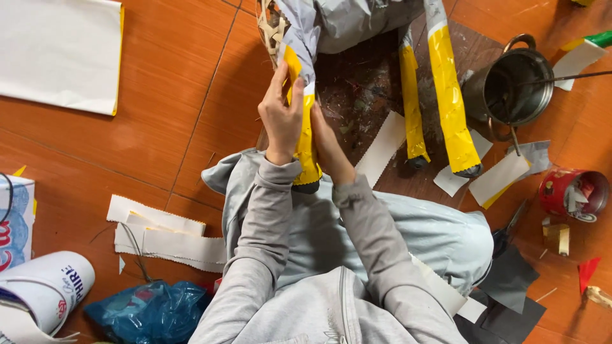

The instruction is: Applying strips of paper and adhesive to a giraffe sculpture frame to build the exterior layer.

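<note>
I see left hand [282,114] | right hand [329,143] | both pressed around yellow-wrapped paper leg [306,137] (two more legs [449,102] beside metal pot [516,86]).

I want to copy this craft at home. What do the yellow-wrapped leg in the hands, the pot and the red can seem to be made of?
Yellow-wrapped leg: glossy yellow paper or foil over grey paper, judging by the creases and shine; both the left hand and the right hand press on it.
Pot: bare metal, likely steel, with a dull grey sheen.
Red can: probably tin, with a shiny rim.
</note>
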